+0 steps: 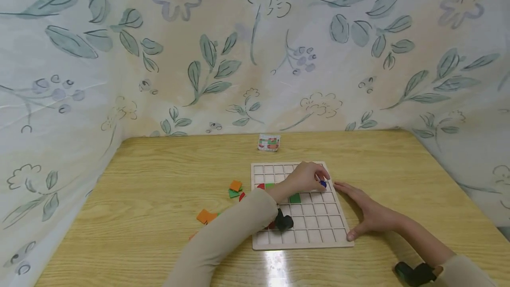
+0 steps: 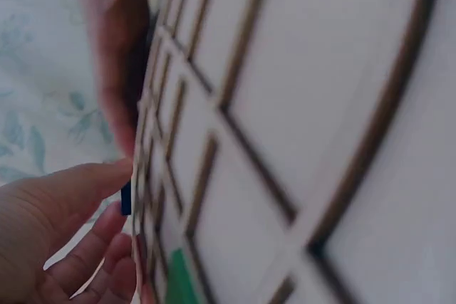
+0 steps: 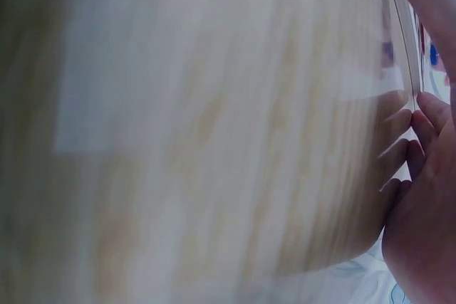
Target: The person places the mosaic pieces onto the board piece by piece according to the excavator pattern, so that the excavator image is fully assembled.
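Left hand (image 1: 304, 177): blue piece (image 1: 323, 184) pinched by thumb and fingers, at the grid board's (image 1: 314, 223) right side.
Right hand (image 1: 372, 214): thumb and fingers spread along the board's right edge, which seems to be steadied.
Blue piece: apparently being placed — alignment with one cell, then release, would be called for.
Pattern card (image 1: 268, 142): laid behind the board — perhaps to be matched.

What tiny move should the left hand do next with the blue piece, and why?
Probably settle the blue piece flat, then let go: the left hand pinches it at the board's right side, and the right hand sits against that edge.
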Demonstrator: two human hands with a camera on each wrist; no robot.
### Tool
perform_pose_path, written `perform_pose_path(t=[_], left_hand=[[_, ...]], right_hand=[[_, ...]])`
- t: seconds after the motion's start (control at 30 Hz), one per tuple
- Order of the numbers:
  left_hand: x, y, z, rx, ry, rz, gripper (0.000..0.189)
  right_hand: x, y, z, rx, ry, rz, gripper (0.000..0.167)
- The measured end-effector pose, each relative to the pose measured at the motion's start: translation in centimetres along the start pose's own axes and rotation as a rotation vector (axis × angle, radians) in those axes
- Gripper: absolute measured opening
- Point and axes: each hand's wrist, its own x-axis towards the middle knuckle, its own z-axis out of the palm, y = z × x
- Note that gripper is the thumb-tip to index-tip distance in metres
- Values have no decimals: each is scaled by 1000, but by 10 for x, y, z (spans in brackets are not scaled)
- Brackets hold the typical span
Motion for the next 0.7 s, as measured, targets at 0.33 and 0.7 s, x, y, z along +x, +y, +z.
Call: perform_pose_path(t=[0.33,0.7], left_hand=[[4,1,4,103,-17,14,24],[5,3,8,136,-16,47,21]], right_hand=[[0,0,-1,8,-5,6,115],[0,0,-1,29,-9,12,116]])
